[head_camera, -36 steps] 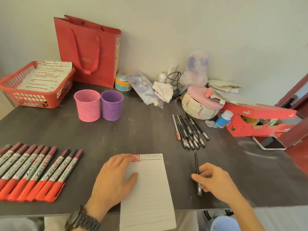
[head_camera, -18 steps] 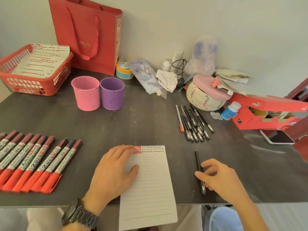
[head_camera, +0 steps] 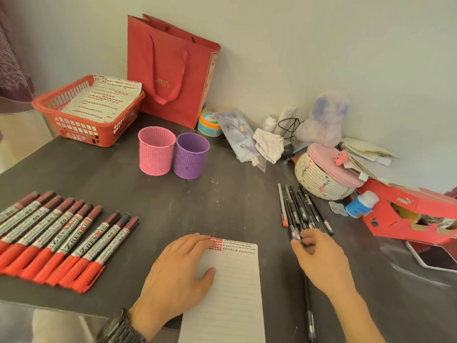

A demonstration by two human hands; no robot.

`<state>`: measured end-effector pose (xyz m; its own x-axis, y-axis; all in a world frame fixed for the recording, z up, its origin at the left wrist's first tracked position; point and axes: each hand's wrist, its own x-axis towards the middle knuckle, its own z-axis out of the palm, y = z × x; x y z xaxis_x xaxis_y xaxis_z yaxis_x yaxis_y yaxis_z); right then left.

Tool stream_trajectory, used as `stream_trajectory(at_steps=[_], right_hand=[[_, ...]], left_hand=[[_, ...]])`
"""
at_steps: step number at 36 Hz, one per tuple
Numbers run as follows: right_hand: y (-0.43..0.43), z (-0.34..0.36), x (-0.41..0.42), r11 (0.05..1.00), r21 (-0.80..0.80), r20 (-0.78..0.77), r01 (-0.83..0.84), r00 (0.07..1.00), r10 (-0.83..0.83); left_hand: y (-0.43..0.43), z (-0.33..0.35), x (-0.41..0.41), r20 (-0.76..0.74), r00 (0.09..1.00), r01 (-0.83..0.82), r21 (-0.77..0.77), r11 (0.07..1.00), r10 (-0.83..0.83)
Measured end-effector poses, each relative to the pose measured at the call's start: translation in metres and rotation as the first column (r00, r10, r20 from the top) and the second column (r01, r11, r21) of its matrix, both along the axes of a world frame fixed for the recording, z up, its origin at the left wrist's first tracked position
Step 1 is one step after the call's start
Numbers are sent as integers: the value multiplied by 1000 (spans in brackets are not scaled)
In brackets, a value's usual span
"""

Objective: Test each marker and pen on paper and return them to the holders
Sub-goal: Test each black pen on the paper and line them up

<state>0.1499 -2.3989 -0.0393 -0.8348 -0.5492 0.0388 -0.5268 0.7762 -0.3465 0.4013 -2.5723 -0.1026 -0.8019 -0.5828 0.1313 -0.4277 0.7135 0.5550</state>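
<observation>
Paper point(head_camera: 230, 288) lies at the near table point(head_camera: 222, 206) edge, with the left hand point(head_camera: 178, 271) pressed flat on it, fingers straight. The right hand point(head_camera: 321, 261) is at the near ends of the pens point(head_camera: 296, 211); its fingers are blurred, so any grip cannot be told. A lone pen point(head_camera: 309, 315) lies by its wrist. Markers point(head_camera: 61, 238) lie in a row at left, and the pink holder point(head_camera: 155, 154) and purple holder point(head_camera: 191, 159) stand side by side beyond.

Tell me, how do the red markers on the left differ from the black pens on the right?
The red markers are thick, with red caps and printed barrels; the black pens are thin and mostly dark. The markers lie in a neat side-by-side row; the pens sit in a looser bunch. The right hand reaches the pens' near ends; no hand touches the markers. Both groups lie flat on the table.
</observation>
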Motion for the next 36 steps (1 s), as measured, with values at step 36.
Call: stream_trajectory(at_steps=[36], right_hand=[[-99, -11, -36, 986, 111, -32, 128, 992, -126]], left_hand=[[1, 1, 0, -29, 1000, -12, -56, 998, 10]])
